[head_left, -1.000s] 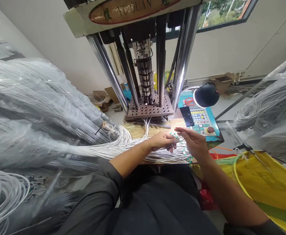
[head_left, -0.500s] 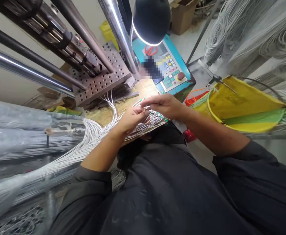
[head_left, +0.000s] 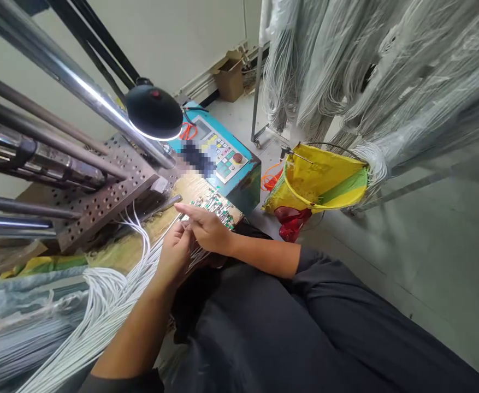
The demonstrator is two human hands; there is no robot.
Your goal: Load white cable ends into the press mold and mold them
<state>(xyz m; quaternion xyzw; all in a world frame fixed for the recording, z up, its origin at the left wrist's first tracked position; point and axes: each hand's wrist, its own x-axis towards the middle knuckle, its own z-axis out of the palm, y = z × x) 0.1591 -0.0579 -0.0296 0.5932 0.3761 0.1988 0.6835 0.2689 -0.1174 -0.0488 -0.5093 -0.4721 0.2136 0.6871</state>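
Note:
My left hand (head_left: 176, 244) is closed in a pinch at the edge of the wooden work surface, on what looks like the end of a white cable. My right hand (head_left: 210, 230) meets it fingertip to fingertip, its thumb closed on the same small piece and its index finger stretched out over it. Fingers hide most of this piece. Beneath and beside my left forearm runs a thick bundle of white cables (head_left: 100, 303). Just beyond my right hand lie many cable ends with green and metal tips (head_left: 218, 206), spread on the wooden surface (head_left: 192, 185).
A black lamp (head_left: 154, 112) hangs over the board. Behind it stands a teal machine cabinet (head_left: 245, 173) with a control panel. At left is a perforated metal plate (head_left: 95, 203) with steel columns. To the right are a yellow bag (head_left: 325, 180) and hanging cable bundles (head_left: 325, 71).
My view has swung to the right, so hands and machine appear further left and more floor shows. Both hands stay together at the cable, with my right index finger more extended.

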